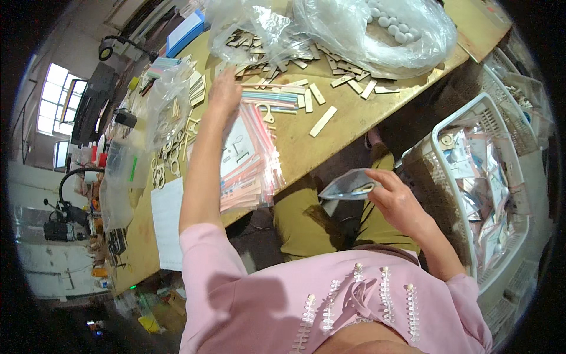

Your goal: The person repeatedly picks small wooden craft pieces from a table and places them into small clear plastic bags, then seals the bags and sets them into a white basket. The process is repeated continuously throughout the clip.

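While my left hand reaches out flat over the table, fingers loosely spread above the stack of zip bags and gripping nothing, my right hand pinches one filled bag over my lap. The white basket beside me already holds many packed bags; plenty of wooden strips and empty bags remain, so I judge the packing well underway, not finished.
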Demonstrator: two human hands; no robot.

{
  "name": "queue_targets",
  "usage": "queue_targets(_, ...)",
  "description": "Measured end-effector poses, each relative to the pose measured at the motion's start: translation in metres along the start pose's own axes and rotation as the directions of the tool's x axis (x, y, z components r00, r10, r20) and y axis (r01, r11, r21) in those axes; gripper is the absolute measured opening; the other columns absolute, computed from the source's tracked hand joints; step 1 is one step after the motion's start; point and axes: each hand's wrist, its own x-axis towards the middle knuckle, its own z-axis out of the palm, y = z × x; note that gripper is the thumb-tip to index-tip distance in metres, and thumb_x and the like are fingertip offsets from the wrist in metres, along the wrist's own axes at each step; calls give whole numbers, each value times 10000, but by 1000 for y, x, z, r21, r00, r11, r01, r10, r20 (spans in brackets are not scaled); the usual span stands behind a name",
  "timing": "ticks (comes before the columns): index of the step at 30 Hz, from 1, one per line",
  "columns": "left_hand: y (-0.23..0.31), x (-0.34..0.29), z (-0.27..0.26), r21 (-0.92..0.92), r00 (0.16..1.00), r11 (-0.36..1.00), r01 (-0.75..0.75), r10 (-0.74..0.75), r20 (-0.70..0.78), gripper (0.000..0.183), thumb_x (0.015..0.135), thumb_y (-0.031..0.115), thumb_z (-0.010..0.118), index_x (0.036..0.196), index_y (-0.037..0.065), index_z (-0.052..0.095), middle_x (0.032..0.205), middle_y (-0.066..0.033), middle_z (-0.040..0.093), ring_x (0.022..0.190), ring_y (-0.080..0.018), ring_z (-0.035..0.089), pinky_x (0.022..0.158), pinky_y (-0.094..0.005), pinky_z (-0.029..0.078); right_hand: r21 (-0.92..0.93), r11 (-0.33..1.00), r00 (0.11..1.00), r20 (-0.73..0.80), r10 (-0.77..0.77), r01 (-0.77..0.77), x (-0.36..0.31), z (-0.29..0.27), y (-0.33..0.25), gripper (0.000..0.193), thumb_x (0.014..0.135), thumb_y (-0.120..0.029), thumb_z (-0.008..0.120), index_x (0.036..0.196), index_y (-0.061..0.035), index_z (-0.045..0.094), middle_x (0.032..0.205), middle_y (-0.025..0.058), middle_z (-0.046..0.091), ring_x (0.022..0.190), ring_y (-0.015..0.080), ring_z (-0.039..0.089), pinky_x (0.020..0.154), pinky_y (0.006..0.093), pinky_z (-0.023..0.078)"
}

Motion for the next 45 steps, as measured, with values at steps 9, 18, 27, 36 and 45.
queue_targets(9,-40,48,13,186,969,974,-127,83,232,498,886,85,547,1384,89,561,1362,-264,612,1233,-428,606,1038,-527,485,-39,997,998,9,68,-68,-11,-3,12,160,823,12,743,927,19,621,1349,227,615,1216,426,612,956,468,554)
queue_targets(18,20,-46,-57,-542,991,838,62,-118,-70,224,981,132,640,1172,21,678,943,-101,734,878,-189,705,795,-327,545,17,1000,996,-91,26,-24,4,-3,11,149,865,-4,730,926,13,596,1355,213,614,1189,423,620,941,465,557)
queue_targets(27,232,-162,-93,-516,830,747,-419,546,117,143,905,92,728,1040,44,720,989,-143,742,899,-318,710,807,-397,562,60,997,982,-182,-44,56,12,-9,0,82,848,4,678,901,32,622,1321,238,616,1246,415,593,1005,460,534)
queue_targets(36,176,-44,-23,-120,856,853,-508,515,40,297,835,34,715,1117,125,733,1140,-99,685,1063,-336,653,902,-419,547,49,999,991,-134,29,-22,-34,-1,9,149,828,7,757,887,43,625,1329,241,622,1223,420,613,970,448,555)
queue_targets(45,171,24,-3,-162,724,769,-619,638,264,177,849,78,745,1009,75,671,1022,-74,691,962,-271,665,838,-381,543,75,994,986,-144,88,-78,-57,-7,21,137,826,19,754,906,40,645,1328,236,622,1215,408,620,954,438,561)
